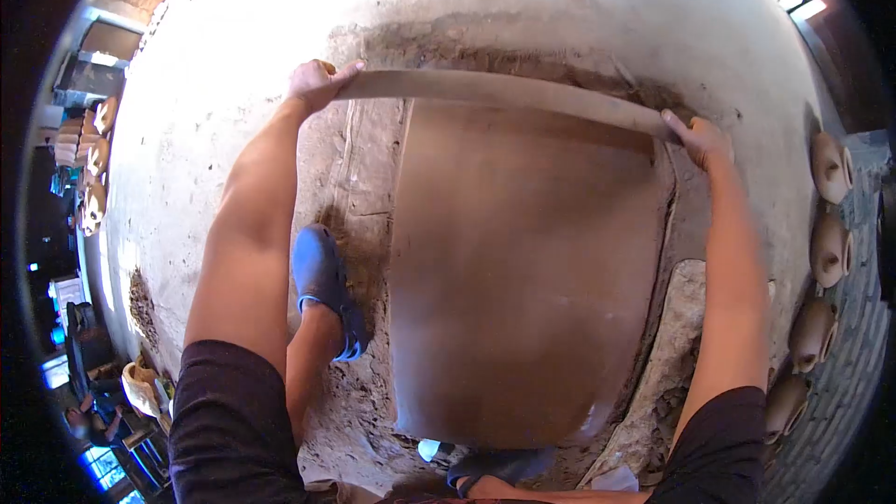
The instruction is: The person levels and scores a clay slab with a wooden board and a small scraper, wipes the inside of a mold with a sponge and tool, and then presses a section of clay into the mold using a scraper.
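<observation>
My left hand (315,86) is closed around the left end of a long, flat, pale wooden-looking strip (504,91). At its other end, my right hand (704,142) grips the strip with the thumb laid on its face. Both arms are stretched forward. The strip spans the far edge of a smooth, wet-looking brown clay slab (523,271) on the floor. Whether the strip touches the slab, I cannot tell. Rough, crumbly clay lies beyond the strip and along the slab's sides.
A blue clog (319,266) on one foot stands left of the slab; the other foot is at its near edge. A rough ridge (667,345) runs along the right. Several clay pots (829,247) line the right side, more stand far left. A person (89,420) is at lower left.
</observation>
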A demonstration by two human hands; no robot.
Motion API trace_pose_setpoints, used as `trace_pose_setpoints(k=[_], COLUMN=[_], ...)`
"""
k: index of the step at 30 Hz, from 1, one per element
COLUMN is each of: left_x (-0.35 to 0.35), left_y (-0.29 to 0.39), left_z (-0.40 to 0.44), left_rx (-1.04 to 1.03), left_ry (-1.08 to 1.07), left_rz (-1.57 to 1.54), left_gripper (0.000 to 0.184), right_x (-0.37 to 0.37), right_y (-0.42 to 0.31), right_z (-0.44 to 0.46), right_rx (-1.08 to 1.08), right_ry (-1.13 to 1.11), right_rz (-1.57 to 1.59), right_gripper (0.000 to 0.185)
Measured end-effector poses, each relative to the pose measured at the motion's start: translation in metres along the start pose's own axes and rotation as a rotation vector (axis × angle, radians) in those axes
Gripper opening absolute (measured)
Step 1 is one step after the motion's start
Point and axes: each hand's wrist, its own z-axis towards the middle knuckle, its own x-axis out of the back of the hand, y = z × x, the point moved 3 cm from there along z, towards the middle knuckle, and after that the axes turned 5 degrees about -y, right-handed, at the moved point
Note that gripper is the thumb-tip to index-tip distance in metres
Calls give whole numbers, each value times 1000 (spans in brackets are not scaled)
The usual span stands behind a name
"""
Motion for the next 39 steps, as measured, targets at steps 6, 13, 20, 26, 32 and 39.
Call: trace_pose_setpoints(k=[6, 13, 20, 26, 32, 39], left_x=[-41, -53, -76, -78, -78, -103], left_y=[-19, -13, -21, -23, -12, -29], left_z=[48, 67, 53, -5, -8, -27], left_rx=[4, 48, 41, -7, -30, 10], left_ry=[-56, -92, -217, -122, -109, -113], left_rz=[-113, -136, -102, -118, -151, -260], left_gripper=[87, 86, 85, 78, 78, 80], right_x=[2, -7, -23, -32, -20, -6], right_y=[-21, -16, 8, 19, 13, 6], right_z=[50, 82, 75, -6, -12, -31], right_rx=[-35, -49, 50, 31, -68, -69], right_ry=[-88, -55, -62, 22, -87, -97], right_rz=[-35, -63, -33, -83, -132, -85], right_gripper=[107, 102, 93, 89, 92, 87])
